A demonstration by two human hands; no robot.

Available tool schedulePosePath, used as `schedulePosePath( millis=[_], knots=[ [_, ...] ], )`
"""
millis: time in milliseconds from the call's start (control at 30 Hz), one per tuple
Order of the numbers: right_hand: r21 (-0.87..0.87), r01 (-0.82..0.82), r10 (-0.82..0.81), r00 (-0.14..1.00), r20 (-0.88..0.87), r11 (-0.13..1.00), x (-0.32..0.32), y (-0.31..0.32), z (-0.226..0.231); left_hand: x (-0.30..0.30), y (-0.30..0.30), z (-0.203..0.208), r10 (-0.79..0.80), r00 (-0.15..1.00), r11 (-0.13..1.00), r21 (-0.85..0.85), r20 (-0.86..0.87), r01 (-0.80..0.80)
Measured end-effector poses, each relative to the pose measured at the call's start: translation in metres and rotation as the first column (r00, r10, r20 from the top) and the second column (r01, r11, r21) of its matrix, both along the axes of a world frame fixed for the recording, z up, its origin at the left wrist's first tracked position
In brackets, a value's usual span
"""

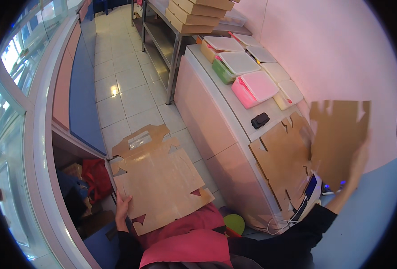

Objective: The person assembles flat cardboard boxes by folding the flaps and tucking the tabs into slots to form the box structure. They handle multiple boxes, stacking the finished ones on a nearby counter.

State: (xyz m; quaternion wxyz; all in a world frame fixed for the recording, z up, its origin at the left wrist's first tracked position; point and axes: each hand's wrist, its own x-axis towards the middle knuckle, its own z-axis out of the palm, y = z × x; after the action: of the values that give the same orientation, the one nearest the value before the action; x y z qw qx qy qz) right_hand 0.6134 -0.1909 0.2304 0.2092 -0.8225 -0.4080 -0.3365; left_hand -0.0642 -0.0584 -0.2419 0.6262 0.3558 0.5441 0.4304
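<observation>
Cardboard blank (162, 181) lies just right of the left hand (123, 208), which grips its left edge; of the 2 hands, this is by far the nearer. Its long axis runs away from the pink garment (187, 250), leaning left, and the flap with the cut-out handle points out over the tiled floor (129, 96). Well to the right, the right hand (362, 154), blurred, holds a 2nd cardboard sheet (339, 134) by its right edge, long axis nearly up-and-down in view, notched end uppermost against the pink wall (341, 67). Between these 2 pieces, flat cardboard (281, 152) rests on the counter (239, 117), near a small black device (260, 120).
</observation>
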Motion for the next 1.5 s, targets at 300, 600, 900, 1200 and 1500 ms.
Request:
schedulePosePath(
  millis=[300,600,900,1200,1500],
  knots=[
    [-0.303,-0.622,0.671,0.736,0.087,0.722,-0.279,0.082,-0.013,0.000,0.001,-0.010,0.064,0.997,0.997,-0.033,-0.037,-0.065],
    [-0.582,-0.800,0.821,0.232,-0.522,-0.143,-0.420,0.094,-0.302,0.005,0.005,0.020,0.137,0.959,0.966,-0.250,0.249,-0.073],
    [-0.520,-0.781,0.744,0.110,-0.659,-0.345,-0.429,0.061,-0.372,-0.022,-0.010,-0.055,0.210,0.922,0.952,-0.283,0.325,-0.117],
    [-0.577,-0.753,0.778,0.140,-0.612,-0.318,-0.431,0.061,-0.376,0.000,0.009,-0.009,0.222,0.945,0.951,-0.268,0.242,-0.155],
    [-0.703,-0.687,0.835,0.269,-0.480,-0.183,-0.454,0.062,-0.382,0.009,0.012,0.000,0.133,0.987,0.979,-0.170,0.088,-0.117]
  ],
)
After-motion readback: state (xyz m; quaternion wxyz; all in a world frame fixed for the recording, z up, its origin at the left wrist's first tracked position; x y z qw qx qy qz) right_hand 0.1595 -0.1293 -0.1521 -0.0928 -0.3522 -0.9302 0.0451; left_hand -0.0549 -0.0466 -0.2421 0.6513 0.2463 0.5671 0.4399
